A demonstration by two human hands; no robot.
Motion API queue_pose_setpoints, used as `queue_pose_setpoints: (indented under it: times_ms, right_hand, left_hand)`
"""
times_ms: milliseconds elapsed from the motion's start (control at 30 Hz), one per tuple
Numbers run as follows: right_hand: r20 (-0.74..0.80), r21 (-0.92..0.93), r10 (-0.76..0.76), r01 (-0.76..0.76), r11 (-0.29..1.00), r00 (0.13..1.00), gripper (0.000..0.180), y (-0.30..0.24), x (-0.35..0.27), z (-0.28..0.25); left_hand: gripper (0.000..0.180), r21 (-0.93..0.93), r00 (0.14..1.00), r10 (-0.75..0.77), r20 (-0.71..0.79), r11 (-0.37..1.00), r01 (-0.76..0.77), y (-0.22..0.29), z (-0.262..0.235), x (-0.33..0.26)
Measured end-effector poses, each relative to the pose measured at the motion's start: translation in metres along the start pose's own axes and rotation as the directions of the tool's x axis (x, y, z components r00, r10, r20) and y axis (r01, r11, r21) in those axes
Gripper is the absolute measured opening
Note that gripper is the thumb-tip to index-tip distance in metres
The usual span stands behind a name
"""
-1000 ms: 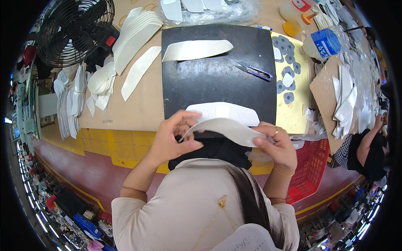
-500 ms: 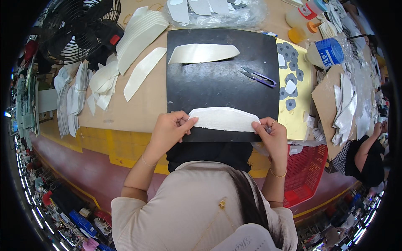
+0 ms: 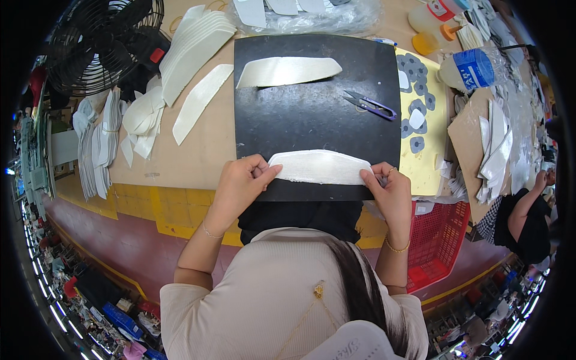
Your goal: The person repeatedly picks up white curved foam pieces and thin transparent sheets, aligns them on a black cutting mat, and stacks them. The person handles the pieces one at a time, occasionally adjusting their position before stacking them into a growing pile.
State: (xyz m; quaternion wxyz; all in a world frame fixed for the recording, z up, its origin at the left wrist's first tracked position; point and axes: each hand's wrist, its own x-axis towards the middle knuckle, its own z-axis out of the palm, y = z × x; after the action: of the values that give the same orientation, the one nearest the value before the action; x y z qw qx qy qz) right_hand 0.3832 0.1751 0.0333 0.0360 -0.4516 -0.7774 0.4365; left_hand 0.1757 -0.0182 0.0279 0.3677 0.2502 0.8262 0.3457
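Note:
A long white curved fabric piece [image 3: 321, 167] is stretched between my two hands over the near edge of a black mat [image 3: 288, 126]. Its left end is pinched by my left hand [image 3: 243, 183], thumb on top. At the other end my right hand [image 3: 389, 192] pinches the corner the same way. Farther up the mat lies a similar cream piece [image 3: 289, 71], slightly raised off the surface. Thread snips [image 3: 371, 105] with purple handles rest to its lower right, blades pointing left.
Left of the mat are a single cream piece [image 3: 203, 103], a fanned stack [image 3: 195, 51], bundled strips [image 3: 108, 135] and a black fan [image 3: 102, 45]. On the right, a yellow board [image 3: 435, 144] carries grey patches, near bottles [image 3: 471, 71]. A red basket [image 3: 441, 243] stands below; a person's arm [image 3: 528, 201] shows far right.
The view has shifted slightly, so the table things sit a little higher and further left. Both hands keep their pinch on the white piece, which now lies a bit flatter.

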Motion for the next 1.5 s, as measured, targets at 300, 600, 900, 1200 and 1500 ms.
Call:
queue_pose_setpoints:
  times_ms: [300,600,900,1200,1500]
  right_hand:
    - [-0.031,-0.006,0.002,-0.003,1.000,1.000,0.021,-0.005,-0.002,0.003]
    - [-0.151,-0.106,0.046,-0.062,0.992,0.987,0.021,0.012,-0.005,-0.019]
    - [0.117,0.753,-0.473,0.233,0.616,0.873,0.051,-0.046,-0.019,0.043]
    - [-0.110,0.790,-0.120,0.160,0.592,0.987,0.057,0.016,-0.012,0.025]
    - [-0.194,0.051,0.004,0.006,0.999,0.981,0.027,0.022,-0.022,-0.010]
  left_hand:
    - [0.031,-0.026,1.000,0.024,-0.015,0.999,-0.024,-0.002,0.001,0.001]
    - [0.029,0.364,0.993,0.053,-0.101,0.931,-0.013,0.004,-0.011,-0.005]
    - [0.072,0.519,0.731,0.650,0.207,0.560,-0.646,0.010,0.042,-0.011]
    - [0.086,0.635,0.778,0.562,0.283,0.498,-0.591,-0.007,0.043,-0.013]
    - [0.072,0.630,0.742,0.619,0.257,0.475,-0.614,-0.004,0.046,-0.015]
